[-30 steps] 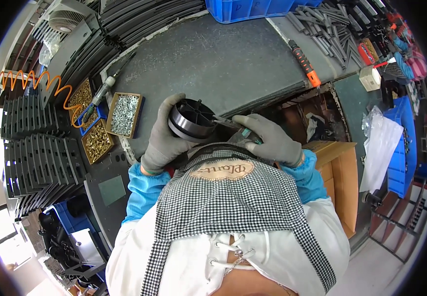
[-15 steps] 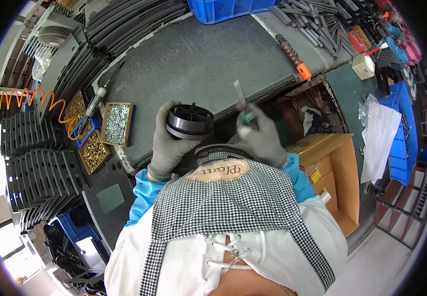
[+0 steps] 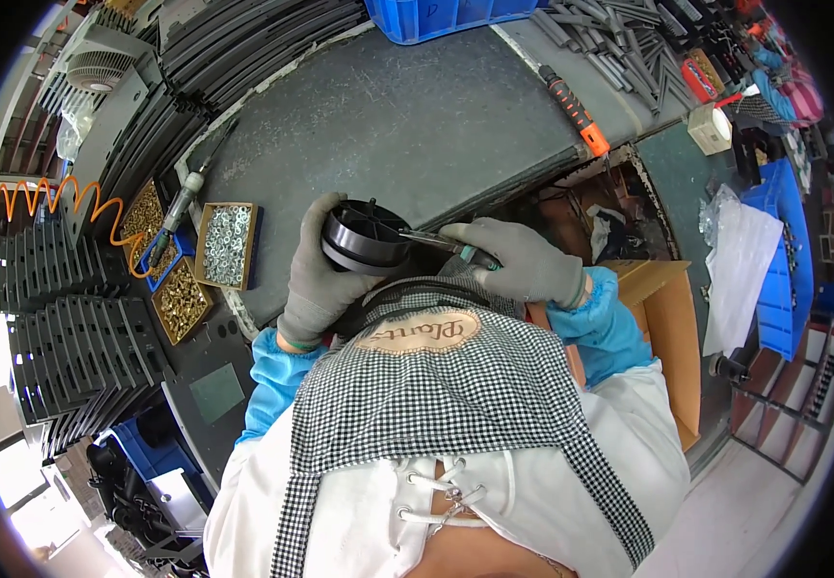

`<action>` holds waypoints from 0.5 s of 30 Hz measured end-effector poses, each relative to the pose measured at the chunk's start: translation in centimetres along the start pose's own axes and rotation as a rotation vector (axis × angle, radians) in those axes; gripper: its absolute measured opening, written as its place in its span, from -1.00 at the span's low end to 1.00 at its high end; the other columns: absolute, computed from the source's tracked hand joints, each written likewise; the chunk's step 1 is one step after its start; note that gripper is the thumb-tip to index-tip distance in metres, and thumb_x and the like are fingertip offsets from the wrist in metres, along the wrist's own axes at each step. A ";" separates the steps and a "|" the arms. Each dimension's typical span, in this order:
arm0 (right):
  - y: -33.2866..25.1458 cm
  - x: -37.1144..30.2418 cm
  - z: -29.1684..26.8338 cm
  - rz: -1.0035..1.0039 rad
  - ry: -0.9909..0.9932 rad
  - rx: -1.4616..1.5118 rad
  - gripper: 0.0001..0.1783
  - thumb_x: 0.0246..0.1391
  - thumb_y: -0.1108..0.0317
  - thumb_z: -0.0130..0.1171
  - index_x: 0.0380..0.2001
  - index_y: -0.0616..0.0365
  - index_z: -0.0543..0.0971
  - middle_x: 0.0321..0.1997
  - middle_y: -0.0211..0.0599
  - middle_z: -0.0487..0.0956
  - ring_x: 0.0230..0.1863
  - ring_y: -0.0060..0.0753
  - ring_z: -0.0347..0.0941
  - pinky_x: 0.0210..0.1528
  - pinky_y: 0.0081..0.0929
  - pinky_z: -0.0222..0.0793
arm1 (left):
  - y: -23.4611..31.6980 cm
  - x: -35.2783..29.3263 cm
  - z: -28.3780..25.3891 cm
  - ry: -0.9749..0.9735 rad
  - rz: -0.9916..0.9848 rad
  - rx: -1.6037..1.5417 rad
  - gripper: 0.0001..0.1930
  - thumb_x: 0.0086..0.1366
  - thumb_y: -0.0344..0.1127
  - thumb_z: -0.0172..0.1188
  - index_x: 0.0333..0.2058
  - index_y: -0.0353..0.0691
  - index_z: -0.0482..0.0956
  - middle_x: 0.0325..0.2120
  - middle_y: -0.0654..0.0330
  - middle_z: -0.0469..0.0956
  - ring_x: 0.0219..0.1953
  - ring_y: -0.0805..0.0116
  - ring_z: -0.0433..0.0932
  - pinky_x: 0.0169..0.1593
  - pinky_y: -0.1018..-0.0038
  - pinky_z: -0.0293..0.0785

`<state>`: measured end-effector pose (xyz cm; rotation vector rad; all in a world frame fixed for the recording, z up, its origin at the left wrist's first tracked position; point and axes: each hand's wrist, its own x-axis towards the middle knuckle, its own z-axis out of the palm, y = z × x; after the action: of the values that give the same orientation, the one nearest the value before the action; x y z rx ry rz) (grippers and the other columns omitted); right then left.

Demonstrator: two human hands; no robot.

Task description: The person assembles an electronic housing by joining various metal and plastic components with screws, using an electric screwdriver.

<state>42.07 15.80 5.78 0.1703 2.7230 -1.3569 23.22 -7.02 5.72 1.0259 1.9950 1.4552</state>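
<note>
My left hand (image 3: 318,275), in a grey glove, is closed round the side of a round black plastic part (image 3: 364,252). The part is tilted, and ribs and a small peg show inside its rim. From the right, my gloved right hand (image 3: 523,258) grips a knife (image 3: 479,256) by its green handle. The knife's narrow metal blade points left and reaches the part's right rim; whether it touches the rim I cannot tell. Both hands are just in front of my checked apron, near the bench's front edge.
The dark bench (image 3: 340,116) spreads ahead. Trays of nuts (image 3: 228,246) and brass fittings (image 3: 183,299) stand left, beside a power screwdriver (image 3: 184,200). An orange-handled driver (image 3: 576,114) lies right of centre. An open cardboard box (image 3: 677,337) is at my right.
My right hand has turned and moved the knife left, from pointing up to lying against or close to the part's rim. The left hand still holds the part, shifted slightly left.
</note>
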 end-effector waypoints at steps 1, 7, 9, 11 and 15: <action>-0.1 0.1 -0.1 -0.002 -0.005 -0.001 -0.24 -0.09 0.39 0.19 0.31 0.06 0.43 -0.09 0.01 0.56 -0.04 0.05 0.56 0.04 -0.17 0.50 | -0.1 0.0 0.0 0.007 0.006 -0.015 0.05 -0.13 -0.38 0.68 0.32 -0.18 0.21 -0.01 0.11 0.57 0.05 0.30 0.59 0.12 0.40 0.57; -0.5 0.7 1.9 -0.058 0.110 0.093 -0.25 -0.10 0.42 0.22 0.28 0.21 0.45 -0.08 0.02 0.59 -0.10 -0.08 0.59 0.01 -0.28 0.50 | -0.8 -0.5 -0.1 0.100 -0.027 -0.050 0.04 -0.14 -0.37 0.69 0.31 -0.18 0.24 -0.01 0.11 0.57 0.03 0.30 0.59 0.11 0.40 0.58; -0.6 1.0 2.4 -0.016 0.125 0.176 -0.27 -0.08 0.41 0.23 0.27 0.25 0.45 -0.04 0.02 0.60 -0.10 -0.13 0.59 0.02 -0.31 0.49 | -1.0 -0.8 0.0 0.137 -0.046 -0.068 0.03 -0.14 -0.37 0.68 0.30 -0.18 0.24 0.00 0.11 0.57 0.03 0.30 0.59 0.11 0.40 0.58; -1.5 1.7 2.2 0.030 0.089 0.245 -0.28 -0.06 0.41 0.21 0.27 0.24 0.45 0.01 0.06 0.59 -0.03 -0.06 0.58 0.10 -0.27 0.47 | -0.8 -0.9 -0.2 0.179 -0.096 -0.050 0.02 -0.14 -0.38 0.67 0.30 -0.18 0.24 -0.01 0.11 0.56 0.02 0.31 0.59 0.11 0.40 0.57; -0.8 3.0 1.8 0.021 0.031 0.294 -0.27 -0.03 0.37 0.19 0.30 0.22 0.41 0.09 0.09 0.56 0.09 0.03 0.53 0.20 -0.20 0.41 | -0.8 -1.1 -0.4 0.224 -0.160 -0.141 0.01 -0.13 -0.38 0.66 0.30 -0.18 0.24 -0.02 0.11 0.57 0.02 0.33 0.59 0.10 0.41 0.58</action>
<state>39.05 14.08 4.95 0.2408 2.5223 -1.7555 23.36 -8.22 5.05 0.6533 2.0380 1.6548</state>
